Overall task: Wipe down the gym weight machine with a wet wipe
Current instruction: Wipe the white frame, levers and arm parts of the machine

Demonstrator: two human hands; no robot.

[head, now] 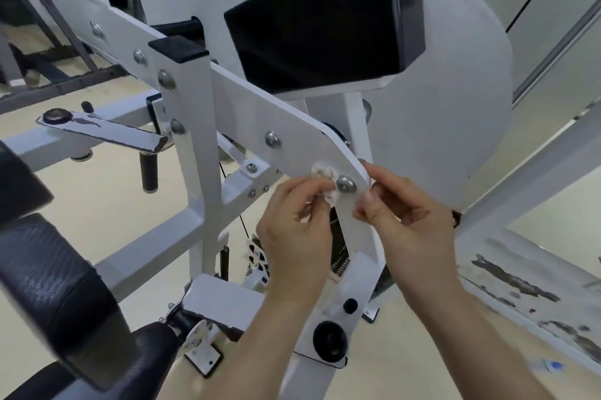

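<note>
Head view: wipe pressed to the bolted plate end

Fingers (320,186) of the left hand (292,230) are closed around a small crumpled white wet wipe (325,176), pressing it flat against the white painted metal arm plate (260,113) of the weight machine, just beside a round silver bolt head (346,184). The right hand (409,220) pinches the rounded end of that same plate, thumb on the front face and the other fingers curled behind the edge, apparently steadying it.

As I read it, the wiping is in hand at the plate's lower tip, around the bolt. The next move likely calls for dragging the wipe up along the plate toward the other bolts, or around the edge the right hand grips, which would mean that hand shifting aside.

Counted: one wipe, two hands, and six silver bolt heads showing along the plate and its white upright post (192,106). One black square pad (325,18) sits above, a black padded seat (58,285) lies lower left, and a beige floor (97,198) spreads beneath.
</note>
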